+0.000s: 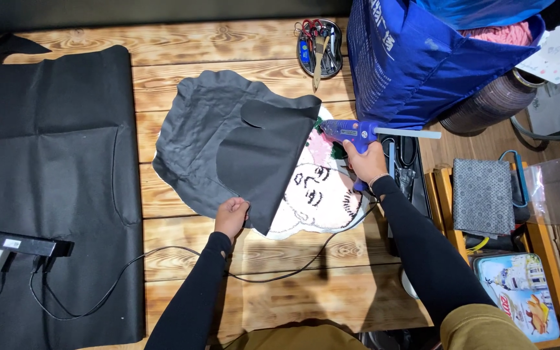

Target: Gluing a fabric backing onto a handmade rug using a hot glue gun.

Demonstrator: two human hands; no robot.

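Your left hand [231, 217] pinches the folded-back black fabric backing [264, 162] by its lower edge; your right hand [365, 162] is closed around the blue glue gun [351, 131], nozzle touching the pale tufted rug [322, 198] between your hands.

Blue bag [416, 65] crowds right; bare wood [332, 291] front seems passable

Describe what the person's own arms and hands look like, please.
Both arms wear snug black long sleeves that end at the wrists. The left hand and right hand are bare, with no gloves. A thin pale band circles the right wrist just above the cuff. No rings show at this size.
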